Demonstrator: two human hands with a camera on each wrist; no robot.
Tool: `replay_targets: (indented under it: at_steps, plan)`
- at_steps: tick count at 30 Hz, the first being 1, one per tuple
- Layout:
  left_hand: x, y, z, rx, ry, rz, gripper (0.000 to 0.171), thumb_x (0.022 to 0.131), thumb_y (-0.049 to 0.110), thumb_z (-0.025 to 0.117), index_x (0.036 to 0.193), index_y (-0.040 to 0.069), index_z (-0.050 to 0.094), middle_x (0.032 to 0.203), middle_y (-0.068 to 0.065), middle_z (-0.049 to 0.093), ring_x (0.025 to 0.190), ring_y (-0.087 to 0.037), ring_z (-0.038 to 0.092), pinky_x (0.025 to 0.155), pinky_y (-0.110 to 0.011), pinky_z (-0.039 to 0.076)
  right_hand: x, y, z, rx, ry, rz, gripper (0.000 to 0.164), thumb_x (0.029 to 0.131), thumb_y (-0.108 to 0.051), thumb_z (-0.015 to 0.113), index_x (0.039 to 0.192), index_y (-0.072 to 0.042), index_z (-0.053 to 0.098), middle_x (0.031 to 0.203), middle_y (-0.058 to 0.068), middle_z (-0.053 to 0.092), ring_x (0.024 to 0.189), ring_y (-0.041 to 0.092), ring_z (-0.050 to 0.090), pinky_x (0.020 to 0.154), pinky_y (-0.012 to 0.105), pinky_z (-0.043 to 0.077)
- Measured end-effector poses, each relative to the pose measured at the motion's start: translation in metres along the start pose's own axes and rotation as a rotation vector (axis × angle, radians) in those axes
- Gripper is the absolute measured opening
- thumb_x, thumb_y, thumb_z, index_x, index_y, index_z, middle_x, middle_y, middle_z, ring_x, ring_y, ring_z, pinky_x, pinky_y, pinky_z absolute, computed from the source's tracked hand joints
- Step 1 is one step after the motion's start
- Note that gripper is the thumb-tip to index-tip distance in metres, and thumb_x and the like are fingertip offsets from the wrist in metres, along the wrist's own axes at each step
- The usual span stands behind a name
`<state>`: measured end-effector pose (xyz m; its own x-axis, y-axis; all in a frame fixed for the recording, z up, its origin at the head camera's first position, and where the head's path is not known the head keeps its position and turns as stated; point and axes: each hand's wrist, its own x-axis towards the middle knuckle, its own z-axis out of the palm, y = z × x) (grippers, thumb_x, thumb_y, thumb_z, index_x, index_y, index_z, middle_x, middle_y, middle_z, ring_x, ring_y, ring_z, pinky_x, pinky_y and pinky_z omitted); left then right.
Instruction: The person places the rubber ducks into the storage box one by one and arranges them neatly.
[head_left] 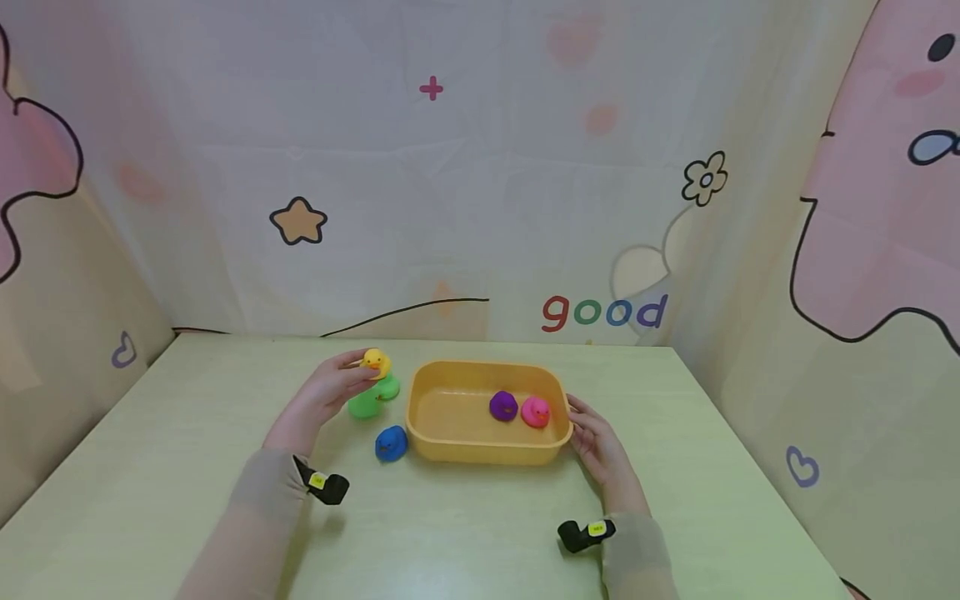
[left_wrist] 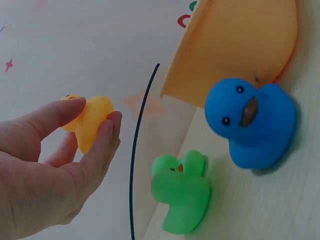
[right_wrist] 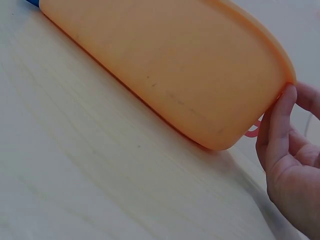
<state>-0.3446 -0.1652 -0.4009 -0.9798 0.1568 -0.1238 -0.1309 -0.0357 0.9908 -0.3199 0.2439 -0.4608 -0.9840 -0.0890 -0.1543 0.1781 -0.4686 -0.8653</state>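
Observation:
Between thumb and fingers, my left hand (head_left: 341, 383) pinches a small yellow rubber duck (left_wrist: 92, 120), raised above the table left of the basin. Two green rubber ducks (left_wrist: 182, 192) sit close together below it, one partly hiding the other in the left wrist view. Nearer me is a blue rubber duck (head_left: 391, 443), beside the basin's front left corner. My right hand (head_left: 600, 446) rests its fingers against the right end of the yellow-orange basin (head_left: 480, 452), fingertips at the rim. Inside lie a purple duck (head_left: 503, 406) and a pink duck (head_left: 536, 412), side by side toward the right.
The basin stands on a pale wood-grain table (head_left: 450, 533). A printed cloth backdrop (head_left: 480, 183) rises behind the table's far edge and along both sides. Each wrist carries a small black camera (head_left: 327, 487).

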Motion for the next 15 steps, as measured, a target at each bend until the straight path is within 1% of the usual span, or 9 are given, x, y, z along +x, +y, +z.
replay_targets:
  at_steps: [3, 6, 12, 15]
  plan:
    - [0.006, 0.002, 0.013, -0.014, -0.013, 0.005, 0.063, 0.097, 0.001, 0.055, 0.151, -0.007, 0.024, 0.140, -0.022, 0.043, 0.090, -0.001, 0.061, 0.098, -0.024, 0.050, 0.005, 0.004, -0.003, 0.015, 0.016, -0.003, 0.031, 0.101, 0.001, 0.042, 0.130, -0.007, 0.049, 0.100, -0.001, 0.066, 0.083, 0.006, 0.065, 0.071, 0.014, 0.054]
    - [0.013, 0.002, 0.027, -0.025, -0.030, 0.012, 0.060, 0.096, -0.002, 0.054, 0.149, -0.008, 0.027, 0.135, -0.022, 0.047, 0.090, -0.003, 0.062, 0.101, -0.028, 0.049, 0.007, 0.006, -0.005, 0.001, 0.017, -0.010, 0.031, 0.101, 0.000, 0.042, 0.131, -0.007, 0.048, 0.101, -0.002, 0.065, 0.083, 0.005, 0.064, 0.071, 0.013, 0.053]
    - [0.024, -0.001, 0.057, -0.007, -0.073, 0.019, 0.058, 0.094, -0.002, 0.056, 0.147, -0.010, 0.031, 0.133, -0.024, 0.050, 0.092, -0.006, 0.063, 0.100, -0.030, 0.049, 0.007, 0.006, -0.005, -0.015, 0.020, -0.010, 0.034, 0.101, -0.001, 0.042, 0.135, -0.006, 0.046, 0.103, -0.003, 0.065, 0.086, 0.004, 0.064, 0.071, 0.012, 0.053]
    - [0.030, -0.003, 0.072, -0.026, -0.084, 0.015, 0.057, 0.093, -0.005, 0.056, 0.145, -0.010, 0.034, 0.131, -0.024, 0.052, 0.091, -0.007, 0.064, 0.097, -0.028, 0.052, 0.006, 0.006, -0.005, -0.018, 0.028, -0.007, 0.038, 0.101, -0.001, 0.042, 0.139, -0.004, 0.043, 0.103, -0.003, 0.064, 0.086, 0.004, 0.063, 0.072, 0.012, 0.053]
